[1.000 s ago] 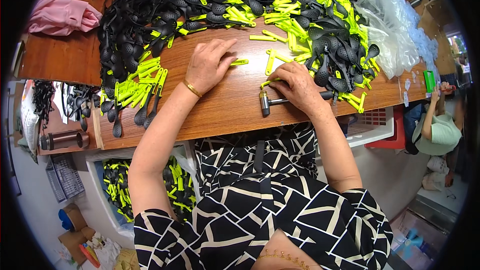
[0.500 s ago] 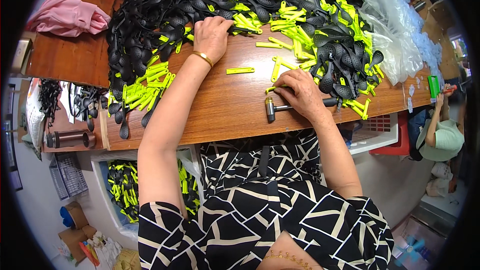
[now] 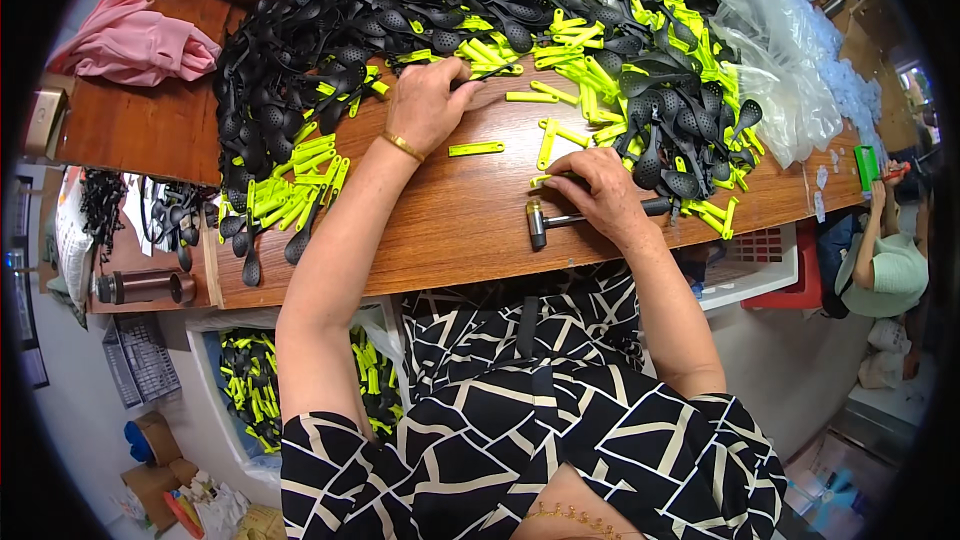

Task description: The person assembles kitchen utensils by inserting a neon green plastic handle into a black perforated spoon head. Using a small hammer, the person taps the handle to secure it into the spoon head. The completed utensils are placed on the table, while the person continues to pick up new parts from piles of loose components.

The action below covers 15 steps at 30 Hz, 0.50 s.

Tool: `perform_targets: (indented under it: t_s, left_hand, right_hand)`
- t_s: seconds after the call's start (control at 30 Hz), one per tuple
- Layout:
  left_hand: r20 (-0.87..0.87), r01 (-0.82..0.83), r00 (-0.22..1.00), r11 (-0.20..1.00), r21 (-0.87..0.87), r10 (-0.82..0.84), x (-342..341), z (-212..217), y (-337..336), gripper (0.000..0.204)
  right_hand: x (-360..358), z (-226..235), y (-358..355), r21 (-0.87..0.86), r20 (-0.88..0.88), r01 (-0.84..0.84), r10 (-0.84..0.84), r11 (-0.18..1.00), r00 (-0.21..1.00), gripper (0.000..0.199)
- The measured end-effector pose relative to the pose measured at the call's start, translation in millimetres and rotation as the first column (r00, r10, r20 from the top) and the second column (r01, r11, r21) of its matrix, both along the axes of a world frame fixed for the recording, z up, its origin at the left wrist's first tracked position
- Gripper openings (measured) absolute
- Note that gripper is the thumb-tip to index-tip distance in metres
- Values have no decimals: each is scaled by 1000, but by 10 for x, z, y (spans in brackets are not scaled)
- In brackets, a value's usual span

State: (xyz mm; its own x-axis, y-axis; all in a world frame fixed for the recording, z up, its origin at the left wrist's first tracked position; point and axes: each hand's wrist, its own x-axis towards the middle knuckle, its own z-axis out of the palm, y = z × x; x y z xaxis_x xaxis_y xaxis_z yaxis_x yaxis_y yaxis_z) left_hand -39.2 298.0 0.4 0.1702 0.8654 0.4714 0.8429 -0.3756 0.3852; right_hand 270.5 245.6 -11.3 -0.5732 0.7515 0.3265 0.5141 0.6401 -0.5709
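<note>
My left hand [image 3: 428, 108] is closed at the near edge of the heap, its thumb and forefinger pinching what looks like the thin stem of a black spoon [image 3: 494, 72]; the spoon's bowl cannot be made out. In my right hand [image 3: 598, 190] is a lime-green handle piece [image 3: 540, 181], mostly hidden by the fingers. Just below that hand lies a small hammer [image 3: 537, 224], its shaft passing under the wrist side. A single lime-green handle [image 3: 476, 149] rests on the wood between my hands, with several more by my right fingertips.
Black perforated spoons [image 3: 400, 0] and lime-green handles [image 3: 590, 70] are heaped across the back of the table [image 3: 400, 255]. Clear plastic sheeting [image 3: 790, 100] lies at the right. A lined bin [image 3: 203, 360] of assembled-looking green and black pieces stands below left. Another person [image 3: 885, 275] is at far right.
My left hand has drawn back slightly toward me from the heap, with the black stem now showing at its fingertips. My right hand keeps its hold on the green handle, nearly still.
</note>
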Motion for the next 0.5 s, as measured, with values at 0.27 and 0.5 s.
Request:
perform_targets:
  t_s: [0.27,0.5]
  left_hand:
    - [848,305,484,866,-396,217,-42,-67,-977,28]
    - [830,181,479,893,-412,285,218,35,-1728,26]
  right_hand:
    - [-264,322,166,-104,-303,-37,4,994,953,17]
    - [-576,477,150,32,-41,-274,275,961,961,18]
